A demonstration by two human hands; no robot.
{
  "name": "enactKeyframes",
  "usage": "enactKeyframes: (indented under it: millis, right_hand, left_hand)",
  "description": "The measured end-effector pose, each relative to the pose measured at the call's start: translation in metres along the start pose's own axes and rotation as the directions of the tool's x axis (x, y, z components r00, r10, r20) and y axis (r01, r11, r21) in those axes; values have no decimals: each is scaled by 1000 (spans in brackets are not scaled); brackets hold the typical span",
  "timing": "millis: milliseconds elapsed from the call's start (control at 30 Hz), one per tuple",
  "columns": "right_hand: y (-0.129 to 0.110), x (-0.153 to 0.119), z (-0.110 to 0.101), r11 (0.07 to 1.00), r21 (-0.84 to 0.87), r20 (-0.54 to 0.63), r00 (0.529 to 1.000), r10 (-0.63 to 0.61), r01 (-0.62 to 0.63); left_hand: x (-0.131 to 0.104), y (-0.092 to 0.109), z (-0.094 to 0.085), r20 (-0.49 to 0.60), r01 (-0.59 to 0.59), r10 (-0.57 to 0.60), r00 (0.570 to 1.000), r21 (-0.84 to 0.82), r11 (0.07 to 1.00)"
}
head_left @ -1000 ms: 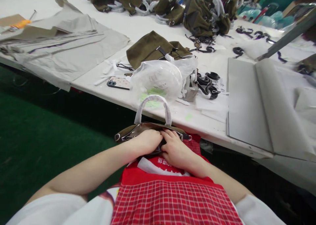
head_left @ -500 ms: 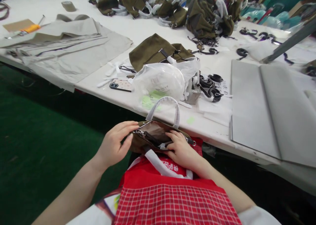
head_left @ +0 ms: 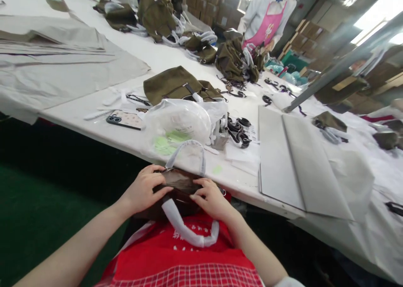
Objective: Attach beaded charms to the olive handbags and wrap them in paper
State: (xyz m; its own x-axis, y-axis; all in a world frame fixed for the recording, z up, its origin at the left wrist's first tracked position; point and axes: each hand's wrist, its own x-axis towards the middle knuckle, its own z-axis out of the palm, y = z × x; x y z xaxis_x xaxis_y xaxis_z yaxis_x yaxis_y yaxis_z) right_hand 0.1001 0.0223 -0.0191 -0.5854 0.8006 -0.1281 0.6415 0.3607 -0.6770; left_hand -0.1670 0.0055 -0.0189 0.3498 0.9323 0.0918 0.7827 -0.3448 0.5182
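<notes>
An olive-brown handbag rests at my lap against the table's near edge, its top open and a pale lining showing. My left hand grips the left end of the opening, thumb on the near side and fingers on the far side. At the right end my right hand holds the rim in the same way, fingers partly bent. One wrapped white handle hangs over the red apron toward me; the other handle stands up at the far side. The inside of the bag is mostly hidden.
On the white table, a clear plastic bag sits before an olive bag. A phone lies left, coiled black straps right, grey boards beyond. A co-worker in a pink apron stands behind piled bags.
My view has tilted up and turned right, bringing the co-worker into sight. My right hand has moved from inside the bag's opening to its rim; the near handle now hangs lower.
</notes>
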Motion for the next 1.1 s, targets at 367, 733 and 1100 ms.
enactKeyframes:
  millis: [367,733,1100]
  right_hand:
    - [14,8,-21,914,377,-10,986,168,-152]
    - [64,-30,-49,871,395,-349,829,437,-293]
    - [108,-63,-66,852,275,-556,649,519,-446]
  left_hand:
    - [22,-30,17,8,105,-106,994,-231,967]
    - [14,-31,-3,63,66,-60,996,-89,994]
    - [-13,0,9,-28,-44,50,998,171,984]
